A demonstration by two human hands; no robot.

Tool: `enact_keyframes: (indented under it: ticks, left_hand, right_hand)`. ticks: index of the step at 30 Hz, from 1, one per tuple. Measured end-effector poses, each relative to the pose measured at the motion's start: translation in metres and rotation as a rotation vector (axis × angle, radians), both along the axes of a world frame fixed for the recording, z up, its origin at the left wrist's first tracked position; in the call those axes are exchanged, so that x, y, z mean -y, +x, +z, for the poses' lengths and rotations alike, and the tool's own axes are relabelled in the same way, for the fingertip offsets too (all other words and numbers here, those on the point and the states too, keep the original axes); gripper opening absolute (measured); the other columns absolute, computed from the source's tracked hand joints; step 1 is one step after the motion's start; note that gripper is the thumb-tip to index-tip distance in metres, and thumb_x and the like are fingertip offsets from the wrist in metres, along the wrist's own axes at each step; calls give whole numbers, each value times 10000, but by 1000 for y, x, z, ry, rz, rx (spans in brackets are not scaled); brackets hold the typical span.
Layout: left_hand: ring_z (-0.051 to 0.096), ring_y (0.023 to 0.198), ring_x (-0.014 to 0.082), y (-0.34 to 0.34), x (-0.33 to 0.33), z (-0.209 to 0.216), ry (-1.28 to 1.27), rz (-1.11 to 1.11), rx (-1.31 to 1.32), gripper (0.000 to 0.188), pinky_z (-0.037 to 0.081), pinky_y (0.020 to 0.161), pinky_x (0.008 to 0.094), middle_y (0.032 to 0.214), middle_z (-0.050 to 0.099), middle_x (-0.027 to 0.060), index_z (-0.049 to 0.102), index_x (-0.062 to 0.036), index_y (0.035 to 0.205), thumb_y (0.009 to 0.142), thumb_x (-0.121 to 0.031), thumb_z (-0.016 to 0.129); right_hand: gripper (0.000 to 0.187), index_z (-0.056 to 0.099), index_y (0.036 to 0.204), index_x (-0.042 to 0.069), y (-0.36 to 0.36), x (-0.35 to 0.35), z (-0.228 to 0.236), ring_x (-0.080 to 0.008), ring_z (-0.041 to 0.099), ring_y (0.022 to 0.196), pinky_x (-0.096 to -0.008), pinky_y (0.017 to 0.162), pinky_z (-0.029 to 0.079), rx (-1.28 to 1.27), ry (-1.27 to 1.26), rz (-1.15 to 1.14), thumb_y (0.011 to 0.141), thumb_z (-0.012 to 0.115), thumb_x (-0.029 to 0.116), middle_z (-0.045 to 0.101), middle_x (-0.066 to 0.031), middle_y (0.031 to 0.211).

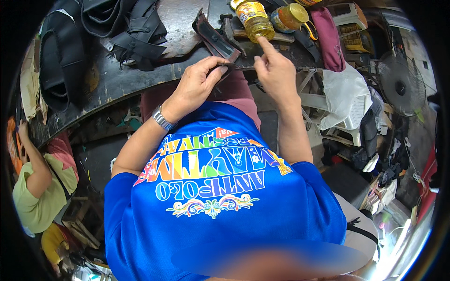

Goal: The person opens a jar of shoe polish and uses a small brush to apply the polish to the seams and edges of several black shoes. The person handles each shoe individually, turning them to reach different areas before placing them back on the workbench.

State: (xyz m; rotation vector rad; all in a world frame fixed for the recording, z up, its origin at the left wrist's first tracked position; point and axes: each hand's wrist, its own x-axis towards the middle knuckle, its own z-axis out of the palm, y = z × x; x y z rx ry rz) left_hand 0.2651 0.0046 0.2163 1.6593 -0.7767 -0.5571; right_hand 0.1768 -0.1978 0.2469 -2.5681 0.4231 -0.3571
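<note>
One small, dark, flat piece [228, 70] is being pinched shut between thumb and fingers of the left hand [194, 82], at the near edge of the worn black table [124, 84]. The right hand [280, 70] is being held open and empty, index extended; whether one yellow-labelled clear jar [260, 33] is being touched cannot be told. Farther right, one maroon zippered pouch [331, 44] is being supported.

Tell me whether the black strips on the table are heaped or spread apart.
Heaped: the black strips cross and overlap one another on the table.
</note>
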Motion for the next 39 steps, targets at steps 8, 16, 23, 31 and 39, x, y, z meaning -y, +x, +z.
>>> enact_keyframes:
  ticks: [8,16,23,31,39]
  left_hand:
    - [672,913,237,4,-5,-12,-20,11,-45,270,509,813,313,1021,688,147,679,18,1184,1018,-177,594]
    - [651,860,106,10,-17,-15,13,45,-62,315,524,790,289,975,753,94,691,16,1200,1016,-231,620]
    - [595,821,79,11,-13,-18,-12,56,-177,302,505,751,285,886,694,59,692,16,1180,1036,-225,583]
    - [585,938,26,15,-16,-16,-66,-149,-469,287,489,862,213,1045,698,-16,679,18,1217,1050,-190,574]
    - [608,986,30,16,-21,-6,-132,-319,-651,295,508,889,215,1110,672,-12,632,3,1277,1059,-174,545]
  right_hand:
    - [372,635,1149,-19,39,3,8,-485,690,899,-552,849,543,-341,-162,-30,809,608,130,702,-316,893]
    - [427,585,1250,33,36,-8,16,-491,681,870,-571,831,532,-326,-141,-87,854,621,189,701,-298,873]
    - [436,551,1285,40,17,-18,12,-419,707,812,-526,725,557,-321,-272,-60,861,601,125,704,-268,858]
    - [280,736,1063,31,-7,-16,45,-178,615,822,-286,724,477,131,91,153,850,572,-48,621,-89,1005]
    - [461,789,1095,107,4,-33,7,-214,584,1000,-295,888,479,214,477,397,778,552,-129,603,-90,1100]
